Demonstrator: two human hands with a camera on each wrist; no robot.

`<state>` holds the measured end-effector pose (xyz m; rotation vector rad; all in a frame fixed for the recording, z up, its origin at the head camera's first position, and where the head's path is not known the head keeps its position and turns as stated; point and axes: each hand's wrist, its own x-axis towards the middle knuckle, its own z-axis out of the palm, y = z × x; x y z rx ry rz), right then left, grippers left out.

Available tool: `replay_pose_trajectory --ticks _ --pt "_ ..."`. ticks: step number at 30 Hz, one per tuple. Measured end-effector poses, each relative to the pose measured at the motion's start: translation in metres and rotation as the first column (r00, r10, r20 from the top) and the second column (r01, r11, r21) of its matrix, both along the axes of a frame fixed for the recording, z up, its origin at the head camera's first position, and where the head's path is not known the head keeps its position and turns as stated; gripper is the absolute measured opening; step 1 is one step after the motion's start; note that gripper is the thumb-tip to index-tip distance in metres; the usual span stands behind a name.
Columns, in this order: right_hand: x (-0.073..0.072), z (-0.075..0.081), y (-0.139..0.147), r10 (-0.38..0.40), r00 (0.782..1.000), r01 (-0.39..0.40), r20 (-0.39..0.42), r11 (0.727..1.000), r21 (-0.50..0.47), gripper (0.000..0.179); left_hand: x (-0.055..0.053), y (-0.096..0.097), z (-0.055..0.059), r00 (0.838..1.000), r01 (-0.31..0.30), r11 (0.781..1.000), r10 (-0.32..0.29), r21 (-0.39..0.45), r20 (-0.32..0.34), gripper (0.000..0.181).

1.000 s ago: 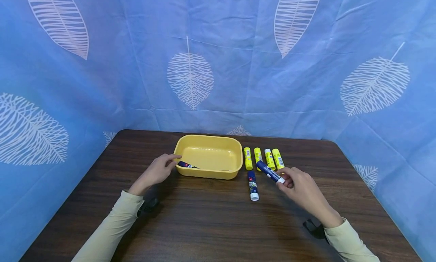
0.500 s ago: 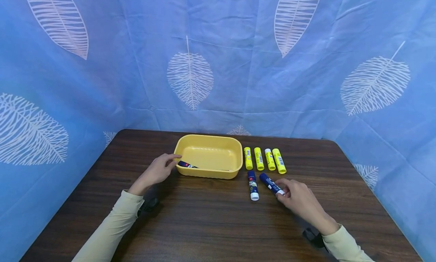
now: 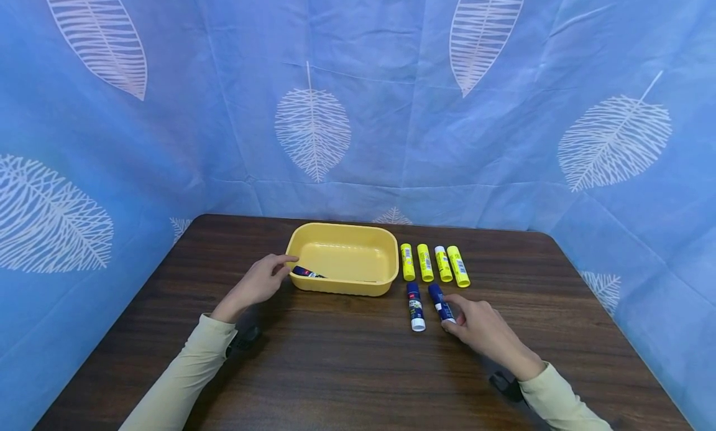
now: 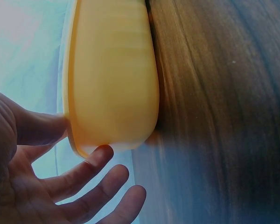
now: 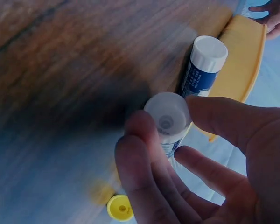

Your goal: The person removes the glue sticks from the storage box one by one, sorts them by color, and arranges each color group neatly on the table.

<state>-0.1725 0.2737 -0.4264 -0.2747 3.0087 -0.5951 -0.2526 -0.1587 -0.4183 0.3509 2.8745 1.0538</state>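
My right hand [image 3: 483, 331] pinches a blue glue stick [image 3: 439, 299] by its white end between thumb and fingers, low over the table. In the right wrist view that white end [image 5: 167, 114] faces the camera. Just to its left lies a second blue glue stick [image 3: 415, 306], white end toward me. My left hand [image 3: 258, 285] holds the near left corner of a yellow tray [image 3: 341, 286], thumb and fingers at the rim; the left wrist view shows the other fingers spread beside the wall. Inside the tray is another dark blue glue stick [image 3: 306, 272], partly hidden by the front wall.
Several yellow glue sticks [image 3: 426, 262] lie in a row right of the tray, behind the blue ones; one has a white cap [image 3: 440, 249]. The dark wooden table [image 3: 335, 369] ends at a blue leaf-patterned cloth [image 3: 369, 139] along the back and sides.
My right hand has brought the blue glue stick down and toward me, away from the yellow row, then left and straighter beside the other blue one. My left hand stays on the tray.
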Motion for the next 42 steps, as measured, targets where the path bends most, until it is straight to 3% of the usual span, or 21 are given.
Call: replay_pose_trajectory --ticks 11,17,42 --pt "-0.004 0.007 0.007 0.095 0.994 -0.091 0.062 0.994 -0.059 0.060 -0.003 0.000 0.000 1.000 -0.006 1.000 0.006 0.011 0.015 0.035" --pt "-0.009 0.001 0.008 0.135 0.990 -0.132 0.040 0.988 -0.077 0.055 -0.002 -0.001 -0.001 1.000 0.005 1.000 -0.005 0.003 -0.002 0.034" --pt "-0.010 0.001 -0.002 0.158 0.987 -0.157 0.025 0.986 -0.060 0.050 0.000 -0.002 -0.001 0.998 0.045 0.999 -0.044 0.019 -0.038 0.034"
